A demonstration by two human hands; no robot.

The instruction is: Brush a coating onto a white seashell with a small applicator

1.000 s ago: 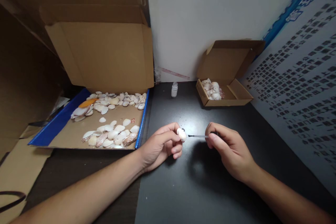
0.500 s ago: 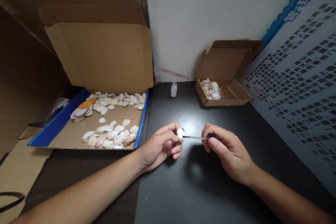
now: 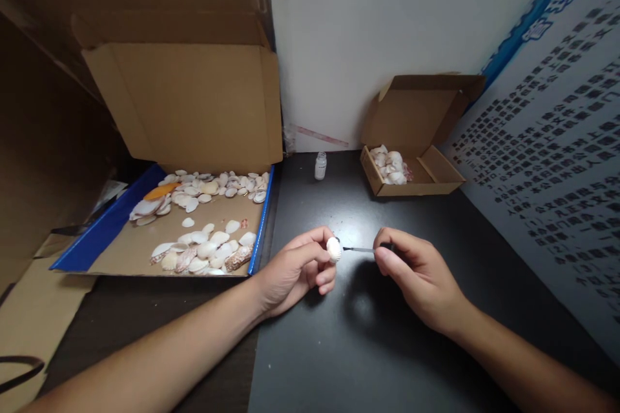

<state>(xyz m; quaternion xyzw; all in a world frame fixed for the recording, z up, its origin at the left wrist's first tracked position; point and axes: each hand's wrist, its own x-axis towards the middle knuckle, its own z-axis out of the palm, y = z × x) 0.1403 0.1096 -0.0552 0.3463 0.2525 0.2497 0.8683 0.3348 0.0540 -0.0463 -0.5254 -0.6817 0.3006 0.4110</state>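
Observation:
Between the thumb and fingers of my left hand (image 3: 303, 261) is a small white ribbed seashell (image 3: 334, 249), its ribbed face turned up toward me. My right hand (image 3: 416, 274) pinches the dark cap of a thin applicator brush (image 3: 359, 250). The brush's dark tip points left and lies right beside the shell's edge; whether it touches I cannot tell. Behind both hands a small clear glass bottle (image 3: 320, 166) with a pale label stands upright and uncapped on the dark table (image 3: 310, 348).
On the left an open cardboard box (image 3: 140, 245) with blue edges holds many loose shells (image 3: 207, 250) and an orange piece (image 3: 161, 191). A smaller open box (image 3: 416, 190) at the back right contains white shells (image 3: 390, 166). A printed sheet (image 3: 547, 161) lines the right wall.
My right hand has drawn the brush slightly back to the right, away from the shell. The shell has turned in my left fingers, so more of its ribbed face shows.

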